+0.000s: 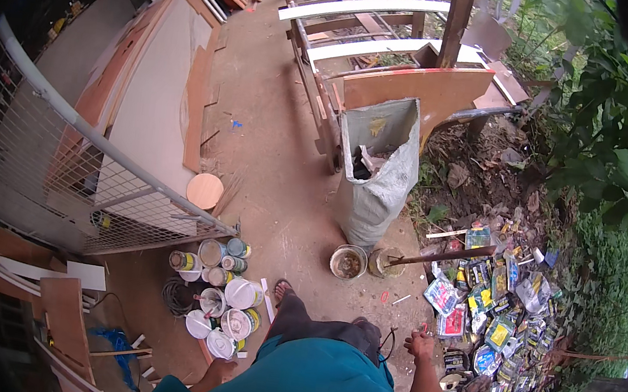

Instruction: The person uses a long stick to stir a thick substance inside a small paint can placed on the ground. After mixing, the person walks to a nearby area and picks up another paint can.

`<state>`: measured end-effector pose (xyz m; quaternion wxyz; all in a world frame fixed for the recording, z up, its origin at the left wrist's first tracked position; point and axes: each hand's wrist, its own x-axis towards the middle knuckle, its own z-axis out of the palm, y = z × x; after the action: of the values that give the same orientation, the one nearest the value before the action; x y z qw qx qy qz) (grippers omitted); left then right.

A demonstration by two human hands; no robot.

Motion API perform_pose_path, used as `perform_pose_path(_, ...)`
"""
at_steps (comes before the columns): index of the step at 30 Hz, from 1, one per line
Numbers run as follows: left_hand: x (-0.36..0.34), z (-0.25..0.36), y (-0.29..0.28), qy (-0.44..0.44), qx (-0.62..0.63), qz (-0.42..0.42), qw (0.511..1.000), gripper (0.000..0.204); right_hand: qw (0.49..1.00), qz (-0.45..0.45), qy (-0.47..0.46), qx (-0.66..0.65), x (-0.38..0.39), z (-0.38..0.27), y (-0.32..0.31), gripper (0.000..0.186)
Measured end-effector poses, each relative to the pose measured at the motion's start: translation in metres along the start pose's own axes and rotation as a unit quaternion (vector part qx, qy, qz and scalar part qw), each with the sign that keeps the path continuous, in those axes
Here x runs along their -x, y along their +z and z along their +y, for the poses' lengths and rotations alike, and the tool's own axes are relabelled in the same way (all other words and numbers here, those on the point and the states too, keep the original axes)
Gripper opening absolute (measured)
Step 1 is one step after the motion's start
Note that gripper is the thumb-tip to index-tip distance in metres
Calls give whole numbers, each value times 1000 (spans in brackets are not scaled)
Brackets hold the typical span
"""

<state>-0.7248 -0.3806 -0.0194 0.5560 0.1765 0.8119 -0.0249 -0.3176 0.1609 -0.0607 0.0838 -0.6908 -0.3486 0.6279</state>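
My right hand [419, 344] hangs beside my right leg, fingers curled in a pinch. A small reddish bit shows at its fingertips, too small to name. Close to it lies a heap of discarded packets [497, 336] and blackened cans. My left hand [218, 373] hangs low on the other side, near several paint tins and white buckets [243, 295]; its fingers are small and partly hidden, so their state is unclear. Ahead of my feet stand a metal pail [348, 263] with murky contents and a second round container [386, 263] with a brown stick [444, 256] slanting over it.
A pale woven sack [377, 204] with scraps stands ahead, against a brown board [413, 89]. Behind it, a wooden frame bears white strips [364, 10]. At left, a wire-mesh gate [98, 169] edges leaning panels [156, 90]. Offcuts [67, 322] lie lower left; foliage [623, 171] borders the right.
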Motion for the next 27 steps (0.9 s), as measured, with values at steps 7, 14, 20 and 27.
perform_pose_path(7,-37,56,-31,157,243,104,952,42,982,-35,-60,175,-23,-135,95,36)
perform_pose_path(14,-63,3,-162,79,468,242,846,39,947,-99,-44,302,-20,-162,242,28)
perform_pose_path(20,-68,-87,-206,-113,399,350,840,45,899,-211,-22,384,-42,-195,363,27)
perform_pose_path(27,-134,-85,-200,-36,244,162,955,44,901,-205,-60,377,-72,-265,445,25)
